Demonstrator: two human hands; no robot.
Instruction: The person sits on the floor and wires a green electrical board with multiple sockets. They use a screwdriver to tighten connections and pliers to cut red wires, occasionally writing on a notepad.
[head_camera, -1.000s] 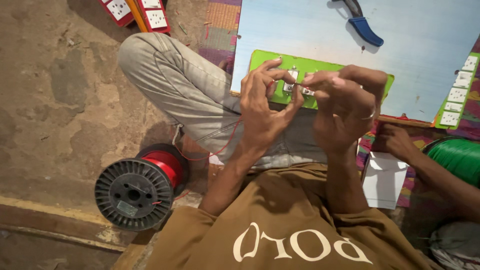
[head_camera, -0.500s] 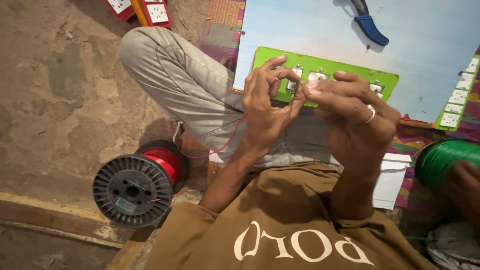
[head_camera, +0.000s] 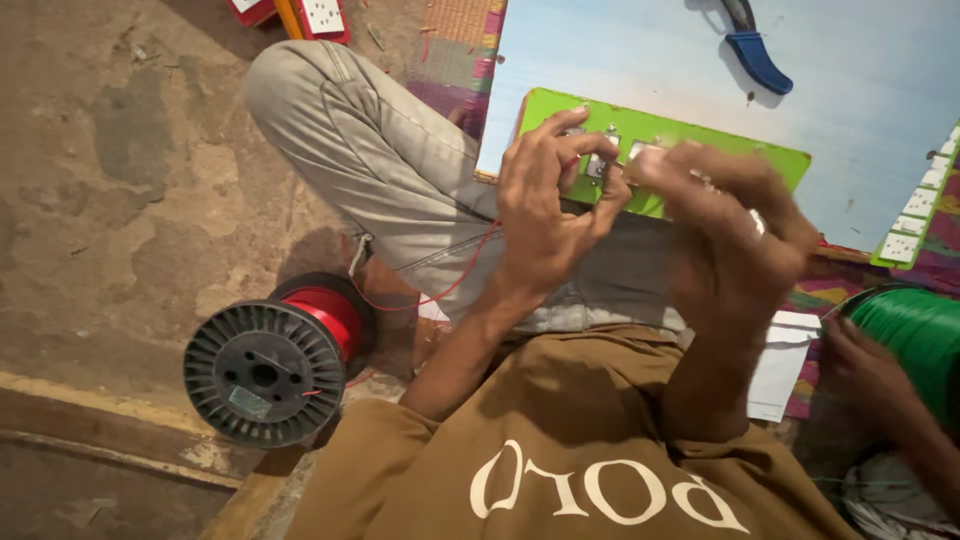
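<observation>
The panel (head_camera: 700, 135) lies on the board (head_camera: 860, 90) before both hands, pliers (head_camera: 755, 50) beyond it, wire spool (head_camera: 270, 365) at left.

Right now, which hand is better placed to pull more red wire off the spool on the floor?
Probably the left hand: the red wire trails from it toward the spool on that side. The right hand is farther off, over the green board.

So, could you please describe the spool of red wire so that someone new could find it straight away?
Start at the person's bent knee in grey trousers and look down to the bare stone floor beside it. There the spool of red wire lies on its side, a black ribbed flange facing up. A thin red strand runs from it toward the left hand; the other spool, at the right edge, is green.
</observation>
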